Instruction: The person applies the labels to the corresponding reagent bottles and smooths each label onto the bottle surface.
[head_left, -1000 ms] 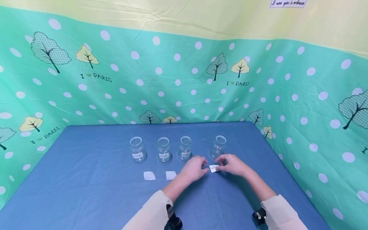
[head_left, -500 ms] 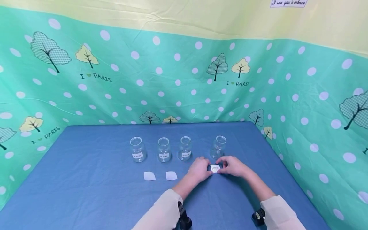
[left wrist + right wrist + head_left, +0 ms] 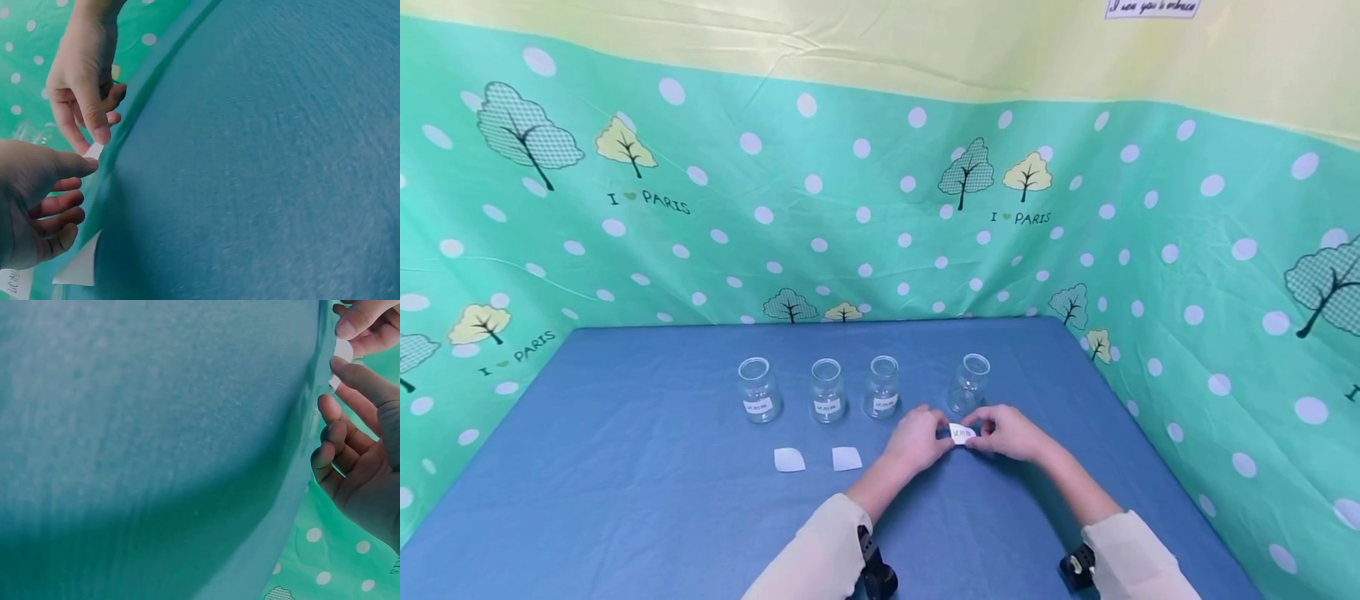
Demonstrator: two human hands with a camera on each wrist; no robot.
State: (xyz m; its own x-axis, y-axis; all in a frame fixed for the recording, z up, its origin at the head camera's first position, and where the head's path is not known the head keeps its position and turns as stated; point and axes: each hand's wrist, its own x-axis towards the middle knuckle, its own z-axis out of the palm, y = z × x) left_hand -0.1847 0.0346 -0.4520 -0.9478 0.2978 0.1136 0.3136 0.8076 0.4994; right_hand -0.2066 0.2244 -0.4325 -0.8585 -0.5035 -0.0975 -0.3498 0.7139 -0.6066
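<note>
A small white label [image 3: 961,433] with dark writing is held up between both hands in front of the rightmost glass jar [image 3: 968,385]. My left hand [image 3: 917,437] pinches its left edge between thumb and fingers. On the right edge, my right hand [image 3: 1009,433] has thumb and forefinger pinched, its other fingers loosely curled in the right wrist view. That rightmost jar shows no label on its visible side. Three more glass jars, the left one [image 3: 758,390], the second [image 3: 827,387] and the third [image 3: 883,385], each bear a white written label low on the front.
Two white paper pieces, one at the left [image 3: 789,459] and one nearer the hands [image 3: 847,458], lie on the blue cloth [image 3: 647,483]. Another paper piece [image 3: 81,265] shows below the left hand in the left wrist view. A green dotted curtain [image 3: 865,225] borders the table.
My left hand has moved right to the label and taken its left edge. The label, first held by the right hand alone, is now between both hands and has risen slightly toward the jar.
</note>
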